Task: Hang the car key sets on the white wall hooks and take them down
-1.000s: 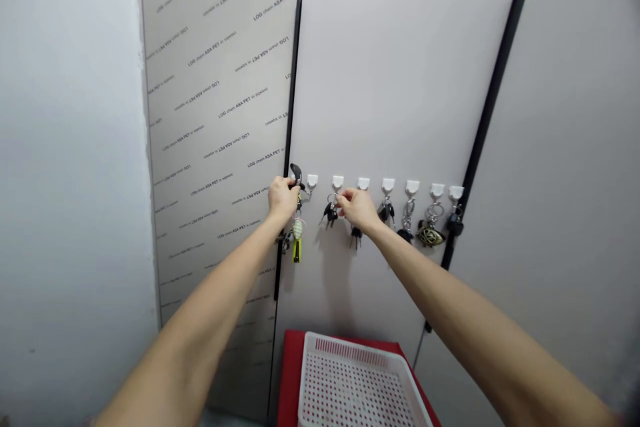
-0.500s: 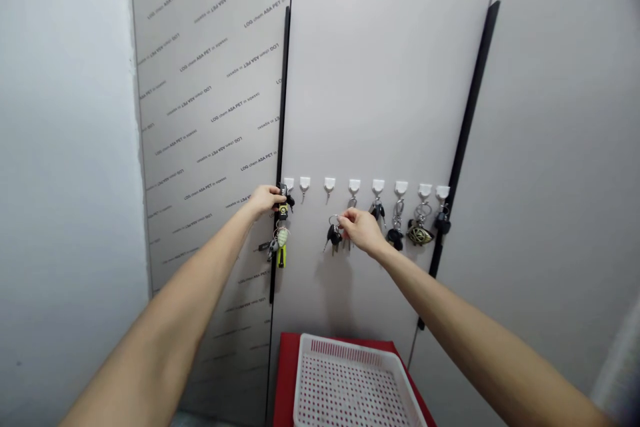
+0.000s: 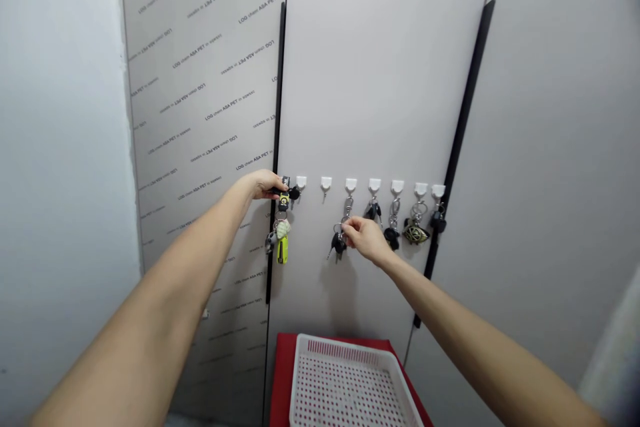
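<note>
My left hand (image 3: 265, 184) is closed on a keychain with a black and yellow strap (image 3: 284, 201), right at the left end of the hook row. From the strap dangle a bright yellow-green tag (image 3: 283, 250), a pale charm and a small grey piece; a black key (image 3: 295, 193) sticks out beside my fingers. The leftmost hook is hidden behind strap and fingers. Between thumb and finger, my right hand (image 3: 369, 238) pinches a key ring with black-headed keys (image 3: 339, 242), just below a hook (image 3: 351, 185) that bears a metal clasp (image 3: 349, 205).
Further right, hooks carry black keys (image 3: 373, 211), a clasp with a dark fob (image 3: 393, 237), a bronze-coloured ornament (image 3: 416, 233) and another black key set (image 3: 439, 219). A white perforated basket (image 3: 298, 373) stands below on a red surface (image 3: 281, 373). Long black handles (image 3: 467, 100) edge the panels.
My left hand has risen slightly with its keychain, whose strap now covers the leftmost hook. My right hand has shifted a little right and down with the keys. The view has moved slightly.
</note>
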Motion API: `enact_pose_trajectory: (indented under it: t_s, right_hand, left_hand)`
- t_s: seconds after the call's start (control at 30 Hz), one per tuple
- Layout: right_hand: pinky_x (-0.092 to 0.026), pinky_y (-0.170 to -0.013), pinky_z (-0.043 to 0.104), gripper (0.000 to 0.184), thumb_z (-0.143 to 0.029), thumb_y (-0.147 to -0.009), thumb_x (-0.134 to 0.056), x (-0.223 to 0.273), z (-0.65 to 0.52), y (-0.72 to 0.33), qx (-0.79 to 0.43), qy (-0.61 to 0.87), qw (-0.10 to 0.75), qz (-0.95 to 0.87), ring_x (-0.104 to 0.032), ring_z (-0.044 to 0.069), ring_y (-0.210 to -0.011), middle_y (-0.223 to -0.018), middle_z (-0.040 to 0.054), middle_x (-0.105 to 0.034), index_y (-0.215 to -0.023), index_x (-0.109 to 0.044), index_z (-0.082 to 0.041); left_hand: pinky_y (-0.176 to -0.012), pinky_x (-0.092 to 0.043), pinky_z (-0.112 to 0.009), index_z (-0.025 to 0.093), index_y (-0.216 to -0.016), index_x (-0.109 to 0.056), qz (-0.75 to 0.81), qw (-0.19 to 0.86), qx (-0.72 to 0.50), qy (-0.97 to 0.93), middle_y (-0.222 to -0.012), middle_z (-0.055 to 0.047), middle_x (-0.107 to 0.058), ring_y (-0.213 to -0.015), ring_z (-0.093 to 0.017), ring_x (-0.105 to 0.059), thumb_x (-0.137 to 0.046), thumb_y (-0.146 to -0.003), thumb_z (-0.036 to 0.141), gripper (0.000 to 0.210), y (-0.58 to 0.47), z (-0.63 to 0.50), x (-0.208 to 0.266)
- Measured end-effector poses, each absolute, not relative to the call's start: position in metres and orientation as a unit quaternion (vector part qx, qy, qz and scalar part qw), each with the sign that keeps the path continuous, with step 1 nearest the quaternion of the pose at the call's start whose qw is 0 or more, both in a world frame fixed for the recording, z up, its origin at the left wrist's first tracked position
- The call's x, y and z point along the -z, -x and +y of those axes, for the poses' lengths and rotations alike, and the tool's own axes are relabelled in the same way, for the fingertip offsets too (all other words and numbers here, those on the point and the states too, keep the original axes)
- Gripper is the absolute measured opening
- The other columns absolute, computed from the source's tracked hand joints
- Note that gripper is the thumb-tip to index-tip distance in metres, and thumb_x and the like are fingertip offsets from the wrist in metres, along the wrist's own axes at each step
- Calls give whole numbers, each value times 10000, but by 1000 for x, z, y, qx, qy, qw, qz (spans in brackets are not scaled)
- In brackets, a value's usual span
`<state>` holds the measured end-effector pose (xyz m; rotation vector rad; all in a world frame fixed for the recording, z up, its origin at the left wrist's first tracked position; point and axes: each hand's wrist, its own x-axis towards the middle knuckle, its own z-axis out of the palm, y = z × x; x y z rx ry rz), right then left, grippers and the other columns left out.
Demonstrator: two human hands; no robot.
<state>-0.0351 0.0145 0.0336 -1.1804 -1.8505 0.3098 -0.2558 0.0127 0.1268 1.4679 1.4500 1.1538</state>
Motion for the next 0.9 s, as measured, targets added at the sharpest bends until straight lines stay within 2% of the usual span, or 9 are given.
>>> enact_pose_trajectory:
  t_s: [0.1,0.2,0.3,0.4,0.57,0.9]
  right_hand:
    - [-355,-470,190,161,-277,-649,-368,-35,14,38,-71,457,426,-777,-464,80,-431,-452,-28,-500,-587,-465,-165]
    - [-370,-577,209,146,-243,-672,-353,-42,17,52,-1,371,423,-827,-509,91,-611,-695,18,-571,-632,-470,-166]
    - [-358,-678,236,124,-194,-679,-354,-53,27,73,66,290,399,-867,-482,110,-823,-997,55,-495,-658,-472,-162]
    - [-358,-702,264,126,-175,-683,-355,-65,38,93,125,265,343,-892,-450,132,-905,-1124,49,-398,-689,-481,-167]
    - [-378,-693,271,175,-198,-704,-330,-78,50,112,188,255,279,-907,-473,145,-879,-1175,24,-338,-731,-501,-174]
    - [-397,-656,237,262,-209,-720,-309,-77,62,121,219,227,234,-920,-479,140,-874,-1195,-14,-310,-913,-485,-218]
  left_hand:
    - [-461,-386,-163,115,-457,-455,574,393,-433,-573,-471,17,-479,-487,-58,-462,-544,-514,36,132,258,11,-124]
    - [-457,-378,-158,118,-479,-473,567,404,-427,-577,-485,19,-490,-488,-54,-463,-549,-520,53,108,262,11,-119]
    - [-452,-371,-160,120,-486,-477,557,411,-430,-580,-488,21,-498,-479,-51,-462,-561,-513,66,103,265,11,-117]
    - [-442,-364,-157,116,-494,-486,549,419,-425,-585,-477,24,-497,-462,-46,-454,-576,-501,76,98,267,12,-117]
    - [-443,-365,-154,111,-530,-509,537,434,-409,-596,-495,17,-512,-469,-45,-460,-577,-504,82,79,276,15,-116]
    - [-463,-370,-165,110,-579,-543,519,446,-381,-622,-530,5,-537,-508,-57,-475,-610,-469,100,129,290,28,-119]
